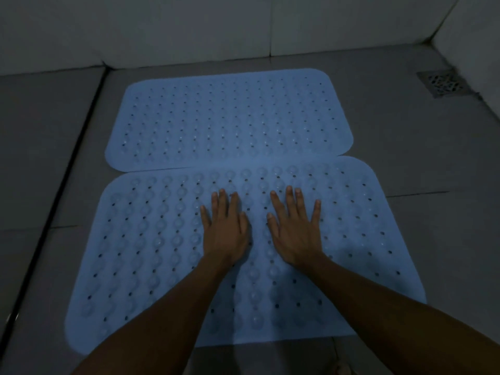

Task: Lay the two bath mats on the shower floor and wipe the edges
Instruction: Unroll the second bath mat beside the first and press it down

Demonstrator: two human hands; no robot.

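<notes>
Pale blue, hole-dotted mats (230, 117); grey floor (433, 185)

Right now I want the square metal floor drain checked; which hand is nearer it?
Right. The right hand lies flat on the near blue rubber mat, on the square metal floor drain's side; the left hand is farther.

2 mats lie flat on the floor (433, 163), one behind the other. The far mat (230, 117) touches the near mat (135, 253) along their long edges. On the near mat's middle rest both hands, palms down: left hand (226, 228) and right hand (295, 228) side by side, apart. A drain (443, 82) sits far right, by the wall (189, 28).
</notes>
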